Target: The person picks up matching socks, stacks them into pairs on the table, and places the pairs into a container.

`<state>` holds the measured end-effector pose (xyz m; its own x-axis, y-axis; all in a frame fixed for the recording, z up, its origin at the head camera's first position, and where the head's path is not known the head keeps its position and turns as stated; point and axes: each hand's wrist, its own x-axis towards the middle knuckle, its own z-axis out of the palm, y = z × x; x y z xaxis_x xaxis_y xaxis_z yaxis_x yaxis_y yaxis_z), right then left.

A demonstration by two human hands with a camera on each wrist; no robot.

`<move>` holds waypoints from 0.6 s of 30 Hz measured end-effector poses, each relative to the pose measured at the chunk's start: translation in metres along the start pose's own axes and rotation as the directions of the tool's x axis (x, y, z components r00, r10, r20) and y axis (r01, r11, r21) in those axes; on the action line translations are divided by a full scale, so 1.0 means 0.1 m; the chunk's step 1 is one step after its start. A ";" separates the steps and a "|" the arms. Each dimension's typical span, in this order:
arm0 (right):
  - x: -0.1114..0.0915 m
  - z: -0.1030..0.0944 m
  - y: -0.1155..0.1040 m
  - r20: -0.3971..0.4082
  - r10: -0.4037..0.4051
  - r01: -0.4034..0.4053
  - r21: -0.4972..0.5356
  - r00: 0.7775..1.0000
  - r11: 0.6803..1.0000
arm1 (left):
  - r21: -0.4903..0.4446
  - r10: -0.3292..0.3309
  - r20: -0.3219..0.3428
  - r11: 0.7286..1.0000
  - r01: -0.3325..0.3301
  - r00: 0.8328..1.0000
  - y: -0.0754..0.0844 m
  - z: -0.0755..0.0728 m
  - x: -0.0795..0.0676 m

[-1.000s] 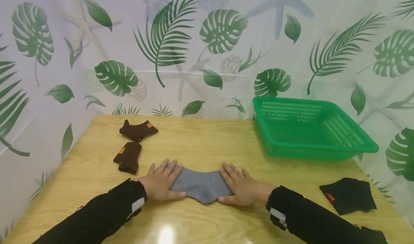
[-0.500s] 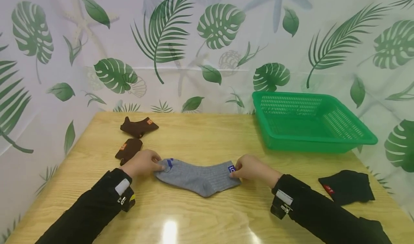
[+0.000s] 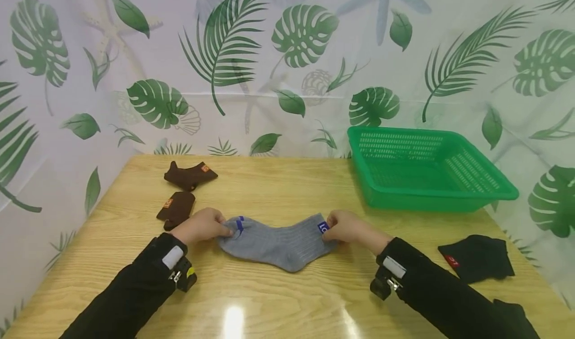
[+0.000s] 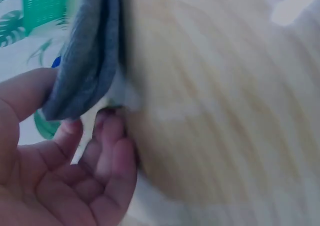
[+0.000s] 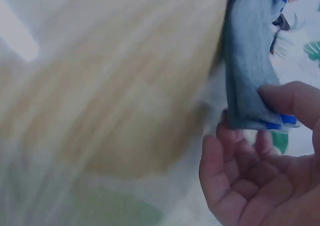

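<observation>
A grey sock (image 3: 274,244) with blue markings is stretched sideways between both hands in the head view. My left hand (image 3: 204,226) pinches its toe end between thumb and fingers. At the cuff, beside the blue label, my right hand (image 3: 348,229) pinches the other end. In the left wrist view the sock (image 4: 87,61) hangs in folds from the thumb and a finger, the remaining fingers curled below it. The right wrist view has the cuff of the sock (image 5: 250,66) under the thumb, its layers together.
Two brown socks (image 3: 190,175) (image 3: 177,209) lie at the left of the wooden table (image 3: 278,184). A green plastic basket (image 3: 431,199) stands at the back right. A black sock (image 3: 478,258) with a red label lies near the right edge. A leaf-patterned sheet (image 3: 269,79) hangs behind.
Both hands lay flat on the sock a second ago; they then moved outward and pinched its ends. Since then the sock has shifted slightly, its cuff end a little higher in view.
</observation>
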<state>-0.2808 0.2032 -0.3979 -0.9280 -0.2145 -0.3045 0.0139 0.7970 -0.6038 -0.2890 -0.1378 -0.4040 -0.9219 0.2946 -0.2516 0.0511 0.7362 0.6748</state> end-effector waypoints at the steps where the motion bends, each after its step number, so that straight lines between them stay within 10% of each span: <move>1: 0.00 -0.06 0.01 -0.023 -0.021 0.021 0.005 1.000 1.000 | -0.041 0.001 -0.001 0.999 -0.001 1.000 0.02 0.00 0.02; 6: -0.12 -0.41 -0.02 -0.168 -0.111 0.099 -0.083 0.980 0.992 | -0.238 0.023 -0.027 0.971 -0.028 0.999 0.17 0.09 0.12; 12: -0.30 -0.68 -0.04 -0.380 -0.210 0.082 -0.327 0.901 0.941 | -0.336 0.052 -0.058 0.939 -0.068 0.997 0.35 0.26 0.21; 18: -0.26 -0.70 0.09 -0.348 -0.139 -0.001 -0.372 0.927 0.928 | -0.325 0.076 -0.082 0.941 -0.099 0.994 0.44 0.32 0.21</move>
<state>-0.2823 0.2550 -0.3437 -0.9919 -0.1129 0.0579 -0.1249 0.9499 -0.2865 -0.2936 -0.0797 -0.4022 -0.9438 0.2987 -0.1417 0.0144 0.4653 0.8850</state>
